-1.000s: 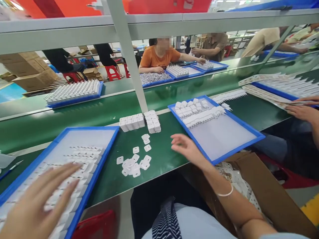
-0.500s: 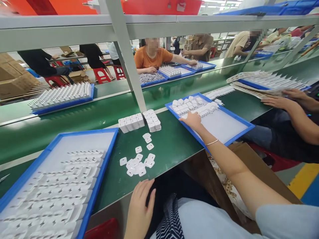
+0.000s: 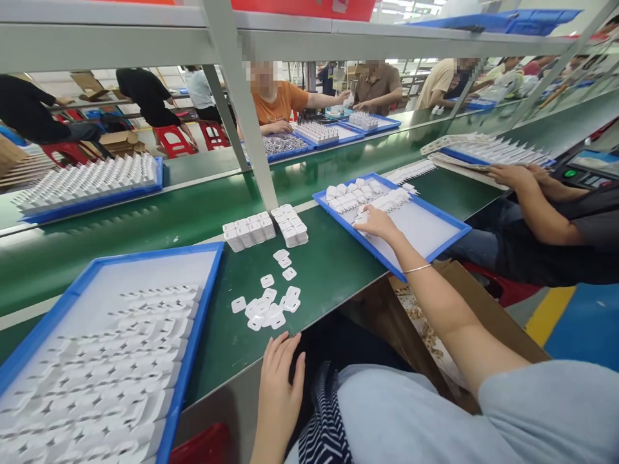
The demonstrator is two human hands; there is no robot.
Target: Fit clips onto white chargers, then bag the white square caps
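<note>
R hand (image 3: 377,223) reaches out over the near left part of the right blue tray (image 3: 449,222), fingers curled down onto white charger plugs (image 3: 367,196) lined in rows at that tray's far end; grip looks closed on one plug at the row's edge, but what's under the fingers is hidden. Thin bracelet (image 3: 416,269) on that wrist. L hand (image 3: 279,390) lies flat, grip open, holding nothing, fingertips on the table (image 3: 329,270) edge, just below a loose pile of small white square caps (image 3: 265,309). Beyond the pile, two blocks of white cubes (image 3: 265,230) beside a grey post (image 3: 251,142). Big blue tray (image 3: 203,303) at left w/ rows of white parts. Co-worker's hands (image 3: 512,174) at far right rest on another tray (image 3: 483,153).
</note>
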